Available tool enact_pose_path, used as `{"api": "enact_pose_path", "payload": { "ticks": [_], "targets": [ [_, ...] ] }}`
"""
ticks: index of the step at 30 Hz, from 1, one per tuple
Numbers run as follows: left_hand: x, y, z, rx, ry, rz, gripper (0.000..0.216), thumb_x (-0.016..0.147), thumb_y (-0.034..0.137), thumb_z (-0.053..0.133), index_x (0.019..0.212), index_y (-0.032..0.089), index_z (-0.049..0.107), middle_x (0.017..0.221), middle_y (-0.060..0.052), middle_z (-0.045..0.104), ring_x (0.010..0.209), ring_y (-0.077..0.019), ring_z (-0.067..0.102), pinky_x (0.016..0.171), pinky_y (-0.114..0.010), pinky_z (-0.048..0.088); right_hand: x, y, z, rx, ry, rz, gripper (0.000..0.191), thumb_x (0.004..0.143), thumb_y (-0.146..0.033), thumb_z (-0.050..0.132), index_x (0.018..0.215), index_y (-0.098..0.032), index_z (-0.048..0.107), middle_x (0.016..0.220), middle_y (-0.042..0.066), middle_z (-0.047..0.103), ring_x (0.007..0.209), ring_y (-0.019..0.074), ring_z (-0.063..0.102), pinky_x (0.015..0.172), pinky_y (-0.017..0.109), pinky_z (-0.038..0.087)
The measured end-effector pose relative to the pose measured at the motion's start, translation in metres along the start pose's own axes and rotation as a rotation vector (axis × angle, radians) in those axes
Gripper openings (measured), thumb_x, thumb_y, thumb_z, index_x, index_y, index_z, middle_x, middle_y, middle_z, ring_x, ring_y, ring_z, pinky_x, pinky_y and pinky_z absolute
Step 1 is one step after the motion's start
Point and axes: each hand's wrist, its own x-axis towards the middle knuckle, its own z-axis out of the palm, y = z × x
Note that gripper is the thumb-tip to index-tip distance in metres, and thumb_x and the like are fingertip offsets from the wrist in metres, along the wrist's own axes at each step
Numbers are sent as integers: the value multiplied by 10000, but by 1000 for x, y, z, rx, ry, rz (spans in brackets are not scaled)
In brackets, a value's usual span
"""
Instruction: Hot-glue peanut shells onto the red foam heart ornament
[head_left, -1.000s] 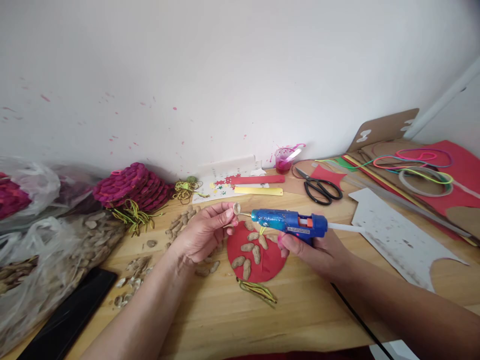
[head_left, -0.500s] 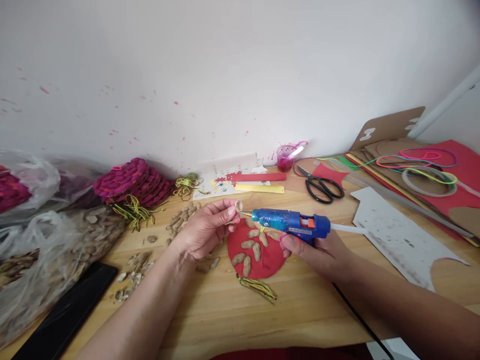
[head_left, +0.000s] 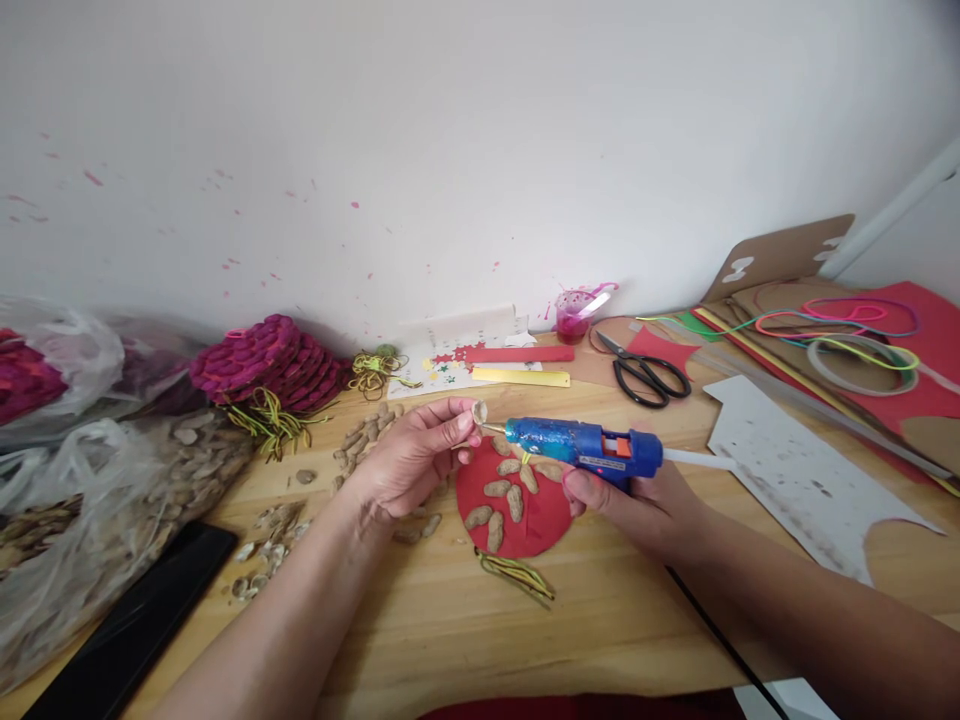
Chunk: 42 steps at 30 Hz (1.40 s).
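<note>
Between the thumb and fingers of my left hand [head_left: 420,445] is a peanut shell [head_left: 480,411], its hollow side showing. My right hand [head_left: 637,505] is wrapped round the handle of a blue glue gun [head_left: 585,446], with a white glue stick [head_left: 699,459] poking out of its back. The metal nozzle points left and meets the shell or sits right beside it; which one I cannot tell. Below both hands lies a red paper disc [head_left: 517,545] carrying several peanuts [head_left: 514,503]. A yellow-green cord tassel [head_left: 516,573] hangs off its near edge.
Loose peanuts [head_left: 366,440] and broken shells [head_left: 259,575] lie left of the disc. Plastic bags [head_left: 112,500] and a black phone-like slab [head_left: 142,620] fill the left side. Scissors [head_left: 649,380], a cup of pink liquid [head_left: 574,318] and paper scraps [head_left: 795,470] sit behind and right.
Both hands keep nearly the same pose, the nozzle still at the shell. The whole view has shifted very slightly.
</note>
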Motion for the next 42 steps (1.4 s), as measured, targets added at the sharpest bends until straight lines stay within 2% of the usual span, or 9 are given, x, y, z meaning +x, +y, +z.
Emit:
{"api": "enact_pose_path", "payload": {
  "ticks": [18,23,25,28,32,35,38,42],
  "targets": [
    [1,0,0,6,-7,-7,284,650,250,936,830,142,745,690,-6,625,642,-80,588,547,-155,483,3,-3,-1,-21,36,-35,256,978,-283,566,746,-197,631,633,-9,643,589,130,607,577,249,470],
    [-1,7,0,86,42,5,324,623,293,947,809,141,730,720,1,637,636,-78,592,570,-172,511,1,5,1,-40,39,69,314,995,-363,553,749,-193,647,649,11,666,613,152,638,587,267,487],
    [-3,12,-1,202,98,27,356,614,329,945,841,154,734,744,3,659,645,-89,615,611,-200,538,1,8,2,7,60,168,334,1005,-411,539,786,-188,657,657,21,681,632,162,654,592,272,497],
    [-7,17,-2,526,184,85,331,666,377,896,865,164,738,778,-5,691,674,-114,639,681,-247,559,2,10,4,114,103,297,379,998,-483,538,815,-177,669,684,39,698,620,161,645,562,269,494],
    [-11,15,0,1056,233,123,217,801,385,744,904,194,753,809,-28,735,686,-161,646,663,-288,529,3,9,8,268,103,362,402,966,-537,569,840,-174,690,795,64,731,650,167,651,581,282,527],
    [-12,10,4,1385,262,185,146,853,318,661,900,225,764,805,-21,743,695,-181,652,694,-313,508,3,9,10,262,74,354,371,975,-512,570,862,-188,711,854,63,744,748,183,676,699,306,550],
    [-10,3,7,1565,257,273,132,862,235,631,893,220,759,845,-22,738,746,-183,660,737,-312,495,1,11,12,238,56,325,374,996,-504,542,848,-210,721,896,55,744,849,202,689,825,342,542],
    [-8,-4,7,1638,237,336,129,870,173,617,896,198,741,851,-25,705,773,-175,655,729,-292,484,-6,17,17,280,82,376,361,996,-529,529,920,-234,722,922,52,749,885,220,704,864,370,547]
  ]
}}
